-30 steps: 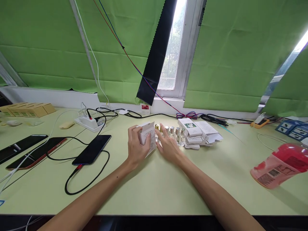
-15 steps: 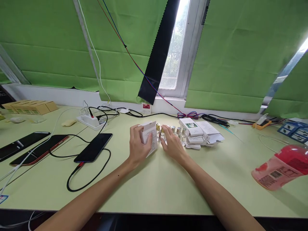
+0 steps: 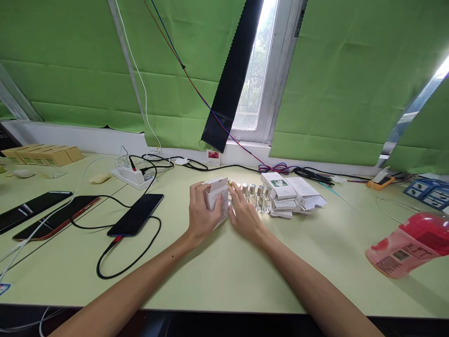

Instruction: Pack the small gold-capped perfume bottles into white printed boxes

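Note:
A small white box with printed text (image 3: 219, 199) stands upright, its top flap raised, in the grip of my left hand (image 3: 202, 210). Just right of it, my right hand (image 3: 247, 217) has its fingers at a gold-capped glass bottle (image 3: 230, 184), mostly hidden behind them. Several small clear bottles with silver caps (image 3: 260, 199) stand in a row beyond and to the right of that hand. White boxes (image 3: 279, 186) are piled beside the row, the top one bearing a green picture, with flattened white cartons (image 3: 307, 192) next to them.
Phones (image 3: 136, 215) and cables lie at the left, near a white power strip (image 3: 131, 175). Yellow boxes (image 3: 42, 155) stand at the far left. A pink bottle with a red cap (image 3: 403, 245) is at the right, a bundle of wires (image 3: 314, 175) along the wall.
My right hand has moved left towards the white box, uncovering more of the silver-capped bottles. My left hand and the white box have barely moved.

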### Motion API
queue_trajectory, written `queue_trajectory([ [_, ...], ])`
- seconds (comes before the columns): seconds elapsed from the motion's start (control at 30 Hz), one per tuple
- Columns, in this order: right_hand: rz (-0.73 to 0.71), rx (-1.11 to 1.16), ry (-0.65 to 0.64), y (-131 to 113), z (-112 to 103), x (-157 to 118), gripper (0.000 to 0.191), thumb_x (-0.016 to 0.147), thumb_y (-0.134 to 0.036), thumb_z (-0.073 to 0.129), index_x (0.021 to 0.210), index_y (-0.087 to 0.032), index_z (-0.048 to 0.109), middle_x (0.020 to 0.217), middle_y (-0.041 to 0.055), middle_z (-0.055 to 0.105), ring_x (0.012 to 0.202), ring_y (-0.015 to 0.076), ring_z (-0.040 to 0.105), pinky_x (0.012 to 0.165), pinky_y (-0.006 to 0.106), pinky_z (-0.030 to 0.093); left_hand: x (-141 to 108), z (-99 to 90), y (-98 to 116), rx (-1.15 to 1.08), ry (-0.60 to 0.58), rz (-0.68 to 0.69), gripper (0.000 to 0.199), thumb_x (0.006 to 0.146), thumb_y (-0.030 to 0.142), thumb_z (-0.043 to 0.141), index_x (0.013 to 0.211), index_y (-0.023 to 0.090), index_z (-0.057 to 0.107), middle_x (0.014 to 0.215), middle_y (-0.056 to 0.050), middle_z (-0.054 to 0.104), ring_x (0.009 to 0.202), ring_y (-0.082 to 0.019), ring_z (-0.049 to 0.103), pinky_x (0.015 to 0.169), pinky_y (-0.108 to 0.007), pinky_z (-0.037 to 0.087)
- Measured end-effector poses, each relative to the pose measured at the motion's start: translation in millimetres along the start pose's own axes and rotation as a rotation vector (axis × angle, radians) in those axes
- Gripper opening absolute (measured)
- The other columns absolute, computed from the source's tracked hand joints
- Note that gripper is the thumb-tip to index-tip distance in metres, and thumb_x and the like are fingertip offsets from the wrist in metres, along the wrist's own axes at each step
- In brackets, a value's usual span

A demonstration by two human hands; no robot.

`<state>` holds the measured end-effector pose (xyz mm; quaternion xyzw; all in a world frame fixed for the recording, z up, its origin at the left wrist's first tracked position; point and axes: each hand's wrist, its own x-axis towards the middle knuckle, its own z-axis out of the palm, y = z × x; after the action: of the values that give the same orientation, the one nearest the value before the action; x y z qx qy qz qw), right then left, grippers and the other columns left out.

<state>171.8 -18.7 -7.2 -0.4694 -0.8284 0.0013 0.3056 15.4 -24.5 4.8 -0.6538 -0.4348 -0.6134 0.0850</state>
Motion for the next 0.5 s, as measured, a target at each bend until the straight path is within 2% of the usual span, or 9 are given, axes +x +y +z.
queue_trajectory([
  [0.13,-0.037,0.083,0.019,-0.7,3.7,1.4,0.067,0.096,-0.013,0.039,0.161,-0.017,0.021,0.167,0.0185,0.022,0.121,0.0268,0.061,0.083,0.040,0.061,0.7,-0.2,-0.9,0.011,0.006,0.003,0.034,0.087,0.021,0.067,0.116,0.022,0.050,0.112,-0.009,0.053,0.105,-0.022,0.058,0.082,-0.034,0.054],
  [0.3,-0.008,0.063,0.012,1.0,2.5,0.7,0.070,0.096,-0.014,0.042,0.161,-0.021,0.020,0.168,0.0198,0.017,0.100,0.0232,0.067,0.077,0.042,0.062,1.2,0.5,-0.5,0.009,0.013,0.019,0.033,0.087,0.020,0.067,0.115,0.022,0.050,0.111,-0.009,0.053,0.103,-0.021,0.059,0.079,-0.033,0.054],
  [0.5,-0.002,-0.047,-0.035,2.7,0.6,5.5,0.075,0.095,-0.018,0.045,0.164,-0.019,0.015,0.169,0.0208,0.013,0.087,0.0213,0.068,0.071,0.040,0.060,0.9,0.6,-0.3,0.010,0.016,0.019,0.034,0.086,0.020,0.068,0.115,0.023,0.050,0.111,-0.009,0.053,0.104,-0.022,0.059,0.079,-0.034,0.055],
])
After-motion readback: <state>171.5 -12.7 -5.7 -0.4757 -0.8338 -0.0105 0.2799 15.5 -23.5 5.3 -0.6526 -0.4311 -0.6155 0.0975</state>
